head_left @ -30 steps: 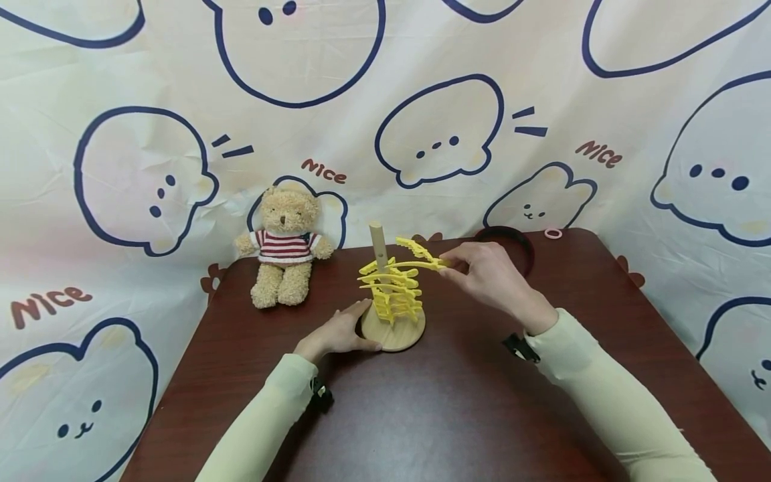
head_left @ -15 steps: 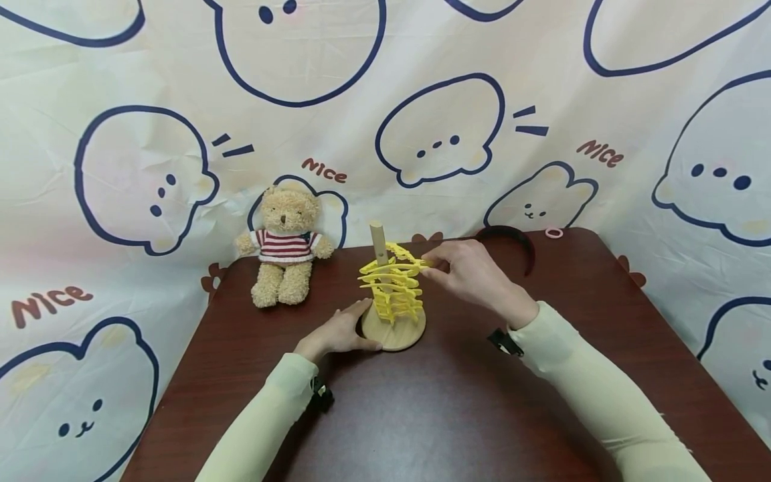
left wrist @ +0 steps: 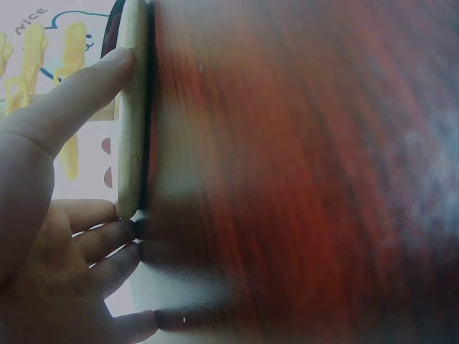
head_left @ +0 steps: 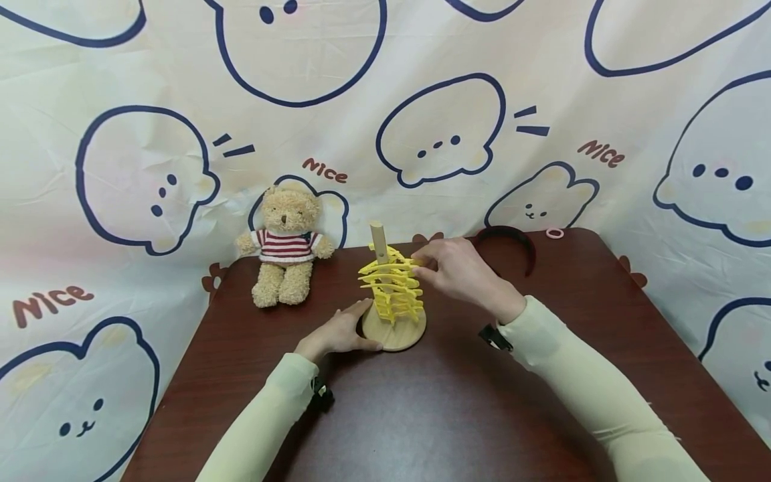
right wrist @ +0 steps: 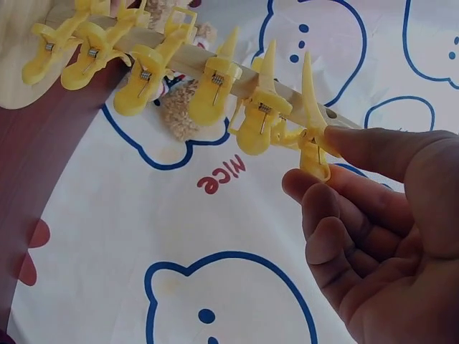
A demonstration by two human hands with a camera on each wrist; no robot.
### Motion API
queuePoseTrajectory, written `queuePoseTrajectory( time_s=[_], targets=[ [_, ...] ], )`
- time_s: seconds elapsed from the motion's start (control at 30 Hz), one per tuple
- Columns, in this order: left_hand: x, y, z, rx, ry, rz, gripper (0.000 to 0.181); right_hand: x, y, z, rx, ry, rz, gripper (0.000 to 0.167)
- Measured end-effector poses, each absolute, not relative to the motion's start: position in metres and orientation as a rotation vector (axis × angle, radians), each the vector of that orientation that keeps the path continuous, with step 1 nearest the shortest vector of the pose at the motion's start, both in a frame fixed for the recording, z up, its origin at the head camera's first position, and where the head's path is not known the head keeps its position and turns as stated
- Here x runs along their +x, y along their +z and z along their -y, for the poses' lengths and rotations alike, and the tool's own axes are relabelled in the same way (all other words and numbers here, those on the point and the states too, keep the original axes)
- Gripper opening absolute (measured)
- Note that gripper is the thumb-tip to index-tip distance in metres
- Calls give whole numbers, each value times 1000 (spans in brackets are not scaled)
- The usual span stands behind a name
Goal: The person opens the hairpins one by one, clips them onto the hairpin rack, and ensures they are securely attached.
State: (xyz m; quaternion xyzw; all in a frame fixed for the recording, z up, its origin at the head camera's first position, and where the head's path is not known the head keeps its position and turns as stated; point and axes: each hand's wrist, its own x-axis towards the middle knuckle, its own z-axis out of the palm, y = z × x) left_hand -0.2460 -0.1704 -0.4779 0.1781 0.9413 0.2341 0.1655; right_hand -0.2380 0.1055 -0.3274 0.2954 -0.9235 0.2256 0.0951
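Note:
Near the middle of the table stands a wooden stand point(head_left: 394, 338) with a round base and an upright post point(head_left: 378, 239). Several yellow hair clips point(head_left: 388, 288) are clamped one above another along the post; their springs show in the right wrist view. My left hand point(head_left: 338, 331) holds the base at its left edge, thumb on the top face and fingers at the rim. My right hand point(head_left: 454, 268) pinches the topmost hair clip point(right wrist: 313, 161) between thumb and fingers. That clip lies at the post, its jaws partly hidden.
A teddy bear point(head_left: 286, 248) in a striped shirt sits at the back left of the dark wooden table point(head_left: 391, 422). Behind my right hand lies a dark headband point(head_left: 524, 242), with a pink ring point(head_left: 554, 233) near the back edge. A printed cloth point(head_left: 337, 134) hangs behind.
My right hand has moved left with the yellow hair clip, bringing it from beside the post up to it. The left hand stays on the base.

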Motion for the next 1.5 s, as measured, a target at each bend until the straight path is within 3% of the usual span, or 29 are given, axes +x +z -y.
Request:
queuePoseTrajectory(
  time_s=[1.5],
  targets=[
    [-246,-474,171,510,658,-2671,109,-244,-331,-99,878,698,2773,27]
  ],
)
